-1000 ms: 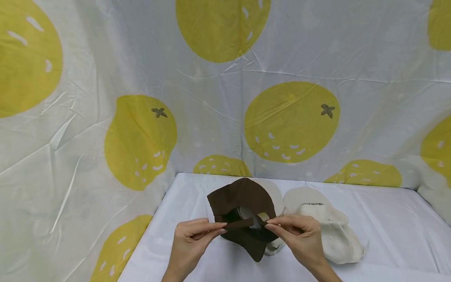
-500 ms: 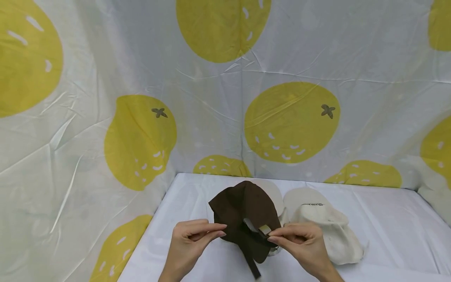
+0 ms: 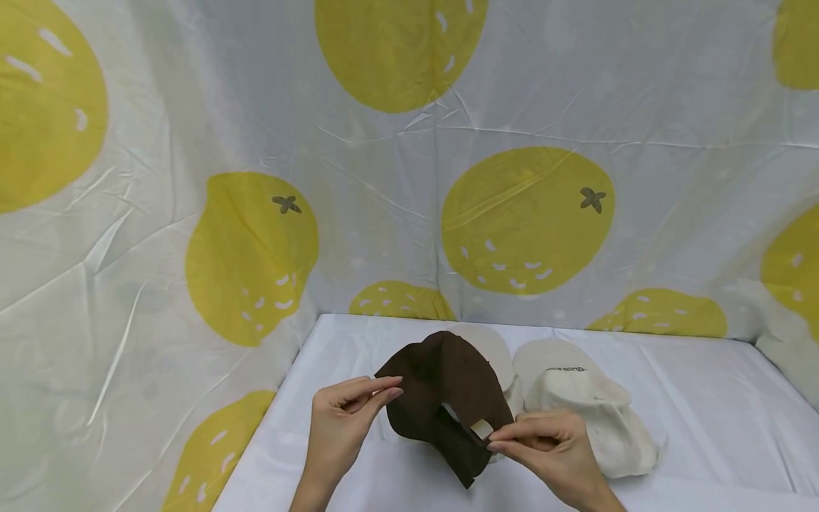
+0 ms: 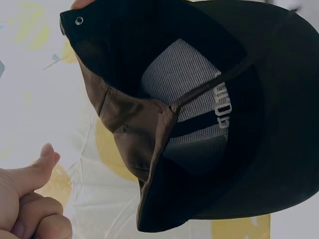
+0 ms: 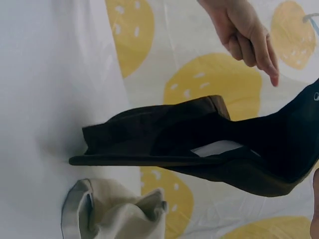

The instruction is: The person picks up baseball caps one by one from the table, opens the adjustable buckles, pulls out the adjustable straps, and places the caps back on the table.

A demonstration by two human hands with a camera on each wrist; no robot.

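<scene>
A dark brown baseball cap (image 3: pixel 441 384) hangs above the white table, its rear opening facing me. My right hand (image 3: pixel 553 451) pinches the back edge of the cap beside a metal buckle (image 3: pixel 482 429). To the left, my left hand (image 3: pixel 339 427) has thumb and index fingertips together with nothing between them. In the left wrist view that left hand (image 4: pixel 30 199) is apart from the cap (image 4: pixel 286 124), whose mesh lining and brim show. From the right wrist, the left hand (image 5: pixel 244 35) appears beyond the cap (image 5: pixel 164 132).
Behind the brown cap lies a pale cap (image 3: pixel 489 348), partly hidden. Another cream cap (image 3: pixel 608 419) with dark lettering rests to its right. Lemon-print cloth (image 3: pixel 377 242) hangs behind and left of the white-covered table (image 3: pixel 716 412).
My left hand has let go of the cap's back strap, which dropped down, and has risen slightly. The cap has turned and sagged from my right hand, which still pinches it.
</scene>
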